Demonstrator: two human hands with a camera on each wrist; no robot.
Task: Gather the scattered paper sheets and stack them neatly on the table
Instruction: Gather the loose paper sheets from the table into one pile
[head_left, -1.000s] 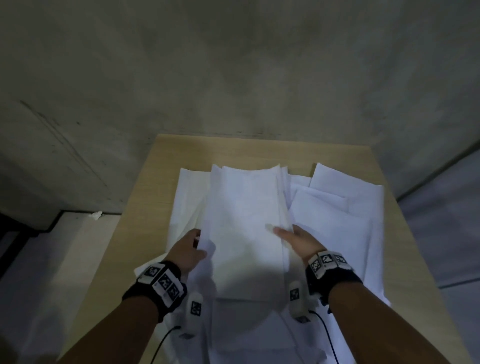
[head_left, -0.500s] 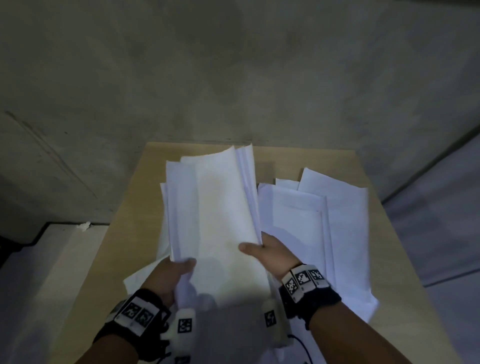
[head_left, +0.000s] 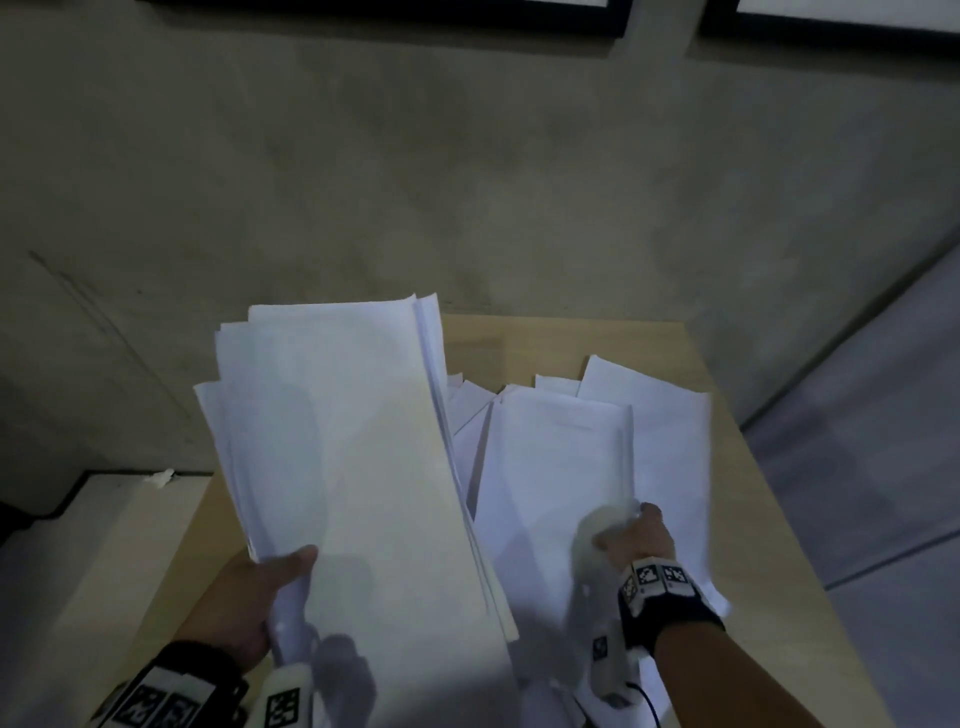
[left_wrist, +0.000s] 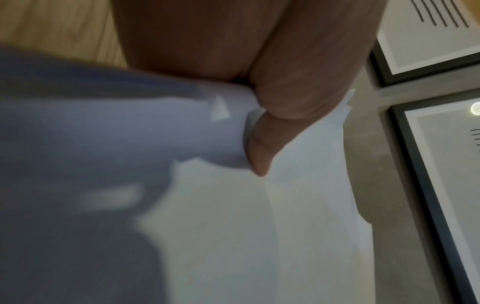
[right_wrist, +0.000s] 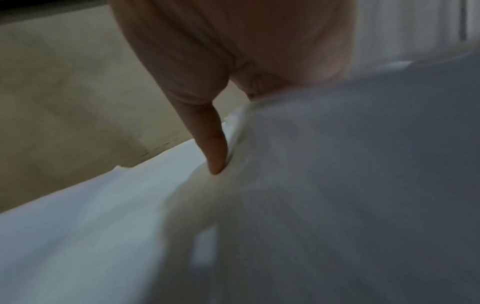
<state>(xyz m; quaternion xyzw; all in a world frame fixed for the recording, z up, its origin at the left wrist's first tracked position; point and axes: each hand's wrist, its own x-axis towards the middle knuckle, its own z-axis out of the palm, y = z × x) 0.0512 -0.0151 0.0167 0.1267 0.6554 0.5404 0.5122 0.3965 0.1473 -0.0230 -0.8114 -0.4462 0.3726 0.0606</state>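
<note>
the left hand (head_left: 244, 597) holds a thick bundle (head_left: 353, 467) of white sheets lifted off the wooden worktop (head_left: 753, 530), its grip clamped on the near left edge, thumb on top. the right hand (head_left: 636, 538) rests on loose sheets (head_left: 561, 457) spread on the worktop's right half, its grip pinching one's blurred edge. a grey wall (head_left: 467, 182) stands behind.

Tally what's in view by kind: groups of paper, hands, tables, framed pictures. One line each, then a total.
Paper groups: 2, the lifted bundle and the loose sheets still on the table; single sheets cannot be counted.
Hands: 2, left hand gripping the bundle, right hand gripping the loose sheets.
Tables: 1, wooden table.
Framed pictures: 2, framed pictures on the wall.
Total: 7.
</note>
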